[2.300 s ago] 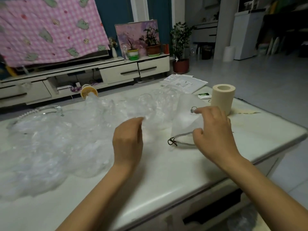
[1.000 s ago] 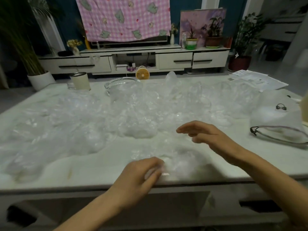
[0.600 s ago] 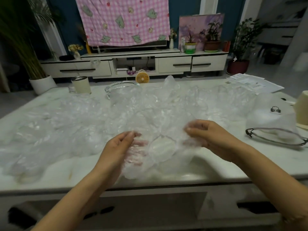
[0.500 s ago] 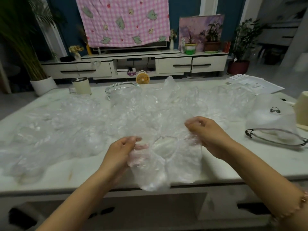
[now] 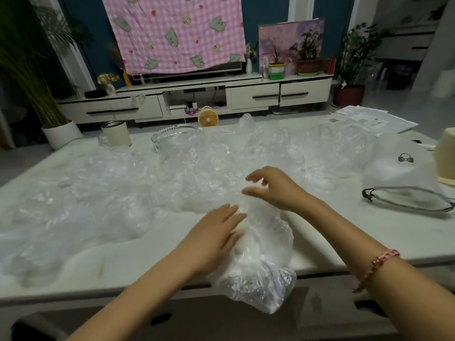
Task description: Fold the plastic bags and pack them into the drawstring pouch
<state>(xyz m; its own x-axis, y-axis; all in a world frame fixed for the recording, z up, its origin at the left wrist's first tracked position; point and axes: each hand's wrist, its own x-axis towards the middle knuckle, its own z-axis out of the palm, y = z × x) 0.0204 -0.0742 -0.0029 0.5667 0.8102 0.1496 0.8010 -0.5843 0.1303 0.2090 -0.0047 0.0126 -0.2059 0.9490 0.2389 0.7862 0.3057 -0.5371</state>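
Bag [image 5: 263,274] at lower centre runs away from you, near end overhanging the table [image 5: 147,262]; your left hand [image 5: 216,232] presses it flat-fingered, right hand [image 5: 275,188] curls loosely over its far end, grip unclear.

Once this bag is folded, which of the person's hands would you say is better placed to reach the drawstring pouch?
Probably the right hand: the drawstring pouch lies on its side of the table. The left hand rests flat on the plastic bag, farther away.
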